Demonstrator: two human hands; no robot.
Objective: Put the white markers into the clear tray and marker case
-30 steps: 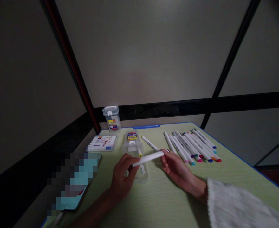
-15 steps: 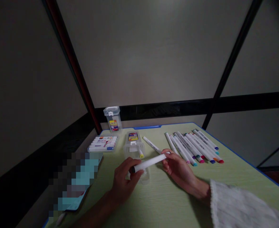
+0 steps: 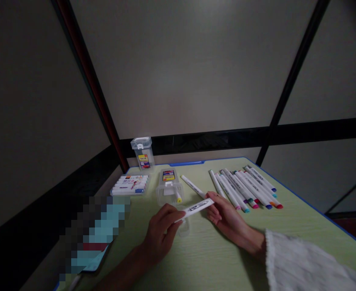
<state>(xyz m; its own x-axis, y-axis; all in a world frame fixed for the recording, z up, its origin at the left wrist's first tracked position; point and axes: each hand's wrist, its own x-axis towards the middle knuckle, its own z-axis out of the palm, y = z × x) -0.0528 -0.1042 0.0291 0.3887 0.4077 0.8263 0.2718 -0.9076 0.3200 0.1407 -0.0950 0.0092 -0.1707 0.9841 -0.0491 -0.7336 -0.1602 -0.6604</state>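
Both my hands hold one white marker [image 3: 195,207] above the table, its printed side facing up. My left hand [image 3: 163,228] pinches the near left end; the fingers cover the tip. My right hand [image 3: 226,216] grips the far right end between thumb and fingers. Behind the marker lies an open clear plastic case [image 3: 162,198] with a yellow-capped marker [image 3: 178,197] inside, its lid [image 3: 184,228] folded toward me and partly hidden by my left hand. Another white marker [image 3: 191,185] lies on the table just beyond my right fingers.
Several white markers with coloured ends [image 3: 241,186] lie in a row on the right of the table [image 3: 208,258]. At back left stands a closed clear case [image 3: 143,153], with a flat pack of markers [image 3: 130,184] before it. A pixelated light-blue object [image 3: 105,230] lies at left.
The held marker has been turned about its length: its plain side showed before, and now the black print shows. My left fingers have slid over its dark end. Both hands stay in place.
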